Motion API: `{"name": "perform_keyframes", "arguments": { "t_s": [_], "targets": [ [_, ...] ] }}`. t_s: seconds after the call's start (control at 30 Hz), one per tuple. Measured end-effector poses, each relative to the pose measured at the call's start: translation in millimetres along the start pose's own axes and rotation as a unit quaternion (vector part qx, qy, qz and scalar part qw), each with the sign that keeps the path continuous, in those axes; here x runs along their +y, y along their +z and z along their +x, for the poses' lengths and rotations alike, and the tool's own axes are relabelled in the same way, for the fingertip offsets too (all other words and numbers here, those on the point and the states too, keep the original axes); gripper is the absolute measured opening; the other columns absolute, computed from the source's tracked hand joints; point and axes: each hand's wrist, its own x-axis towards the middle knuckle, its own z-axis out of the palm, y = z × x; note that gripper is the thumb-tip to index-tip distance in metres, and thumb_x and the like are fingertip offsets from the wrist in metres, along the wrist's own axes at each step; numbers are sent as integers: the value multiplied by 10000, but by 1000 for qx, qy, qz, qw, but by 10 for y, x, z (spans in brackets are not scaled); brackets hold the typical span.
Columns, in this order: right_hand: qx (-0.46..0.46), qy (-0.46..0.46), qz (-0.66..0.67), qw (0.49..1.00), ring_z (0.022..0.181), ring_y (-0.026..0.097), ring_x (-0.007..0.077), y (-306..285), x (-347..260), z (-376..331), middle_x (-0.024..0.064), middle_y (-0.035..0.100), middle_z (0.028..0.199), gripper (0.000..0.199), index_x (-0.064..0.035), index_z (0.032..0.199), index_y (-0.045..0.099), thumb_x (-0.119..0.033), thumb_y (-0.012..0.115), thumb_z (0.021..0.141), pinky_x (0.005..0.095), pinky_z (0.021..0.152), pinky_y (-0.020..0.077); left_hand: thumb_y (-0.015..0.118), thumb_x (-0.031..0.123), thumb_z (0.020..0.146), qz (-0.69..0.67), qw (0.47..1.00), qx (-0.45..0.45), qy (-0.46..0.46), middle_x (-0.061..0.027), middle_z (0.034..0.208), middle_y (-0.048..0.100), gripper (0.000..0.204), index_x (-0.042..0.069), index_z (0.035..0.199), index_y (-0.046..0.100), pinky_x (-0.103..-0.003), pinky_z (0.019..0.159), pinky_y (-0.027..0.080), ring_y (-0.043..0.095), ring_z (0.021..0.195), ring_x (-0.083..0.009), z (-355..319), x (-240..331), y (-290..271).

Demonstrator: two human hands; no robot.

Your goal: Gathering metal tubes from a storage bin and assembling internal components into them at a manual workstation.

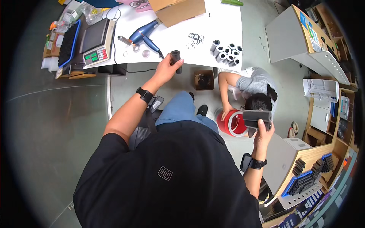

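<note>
My left hand (165, 71), at the table's front edge, is closed round a short black tube (175, 62) held upright, its open end facing up. Raised on the right, my right hand (263, 135) grips black tubes (255, 117) lying side by side; their exact number is hard to tell. On the white table, several black tubes with pale insides (227, 51) stand grouped at the right corner. Dark thin rings (195, 38) lie in a loose pile left of them. A blue hair dryer (142, 32) rests beyond my left hand, beside a clear round disc (146, 53).
A digital scale (97, 38) and a blue tray of black pieces (69, 43) stand at the left. A cardboard box (178, 12) sits at the back. A crouching person (258, 83) holds a red cylinder (232, 123) beneath my right hand. More black tubes fill a blue rack (304, 182) on the right.
</note>
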Motion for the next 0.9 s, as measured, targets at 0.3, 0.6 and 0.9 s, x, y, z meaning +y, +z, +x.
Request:
{"name": "perform_keyframes", "arguments": {
  "t_s": [0.3,0.6,0.9],
  "targets": [
    [-162,-9,-132,978,798,600,76,1942,13,1205,5,700,917,194,9,1002,710,-133,774,886,243,754,492,739,326,926,64,996,64,27,-112,991,711,427,23,1193,600,-327,765,534,681,828,-185,1086,-287,-186],
    [-38,9,-28,999,788,600,77,3642,869,2676,10,705,913,224,-3,1029,718,-173,779,897,241,715,486,753,292,904,60,993,91,39,-176,939,723,441,21,1214,596,-392,721,552,705,784,-287,2139,-527,-183],
    [12,10,-44,999,849,620,108,4055,1301,3576,28,715,956,326,16,1113,700,-172,804,868,252,757,499,755,197,891,43,995,87,17,-209,1066,703,482,-12,1284,569,-399,780,569,717,903,-323,2468,-516,-72]
  ]
}}
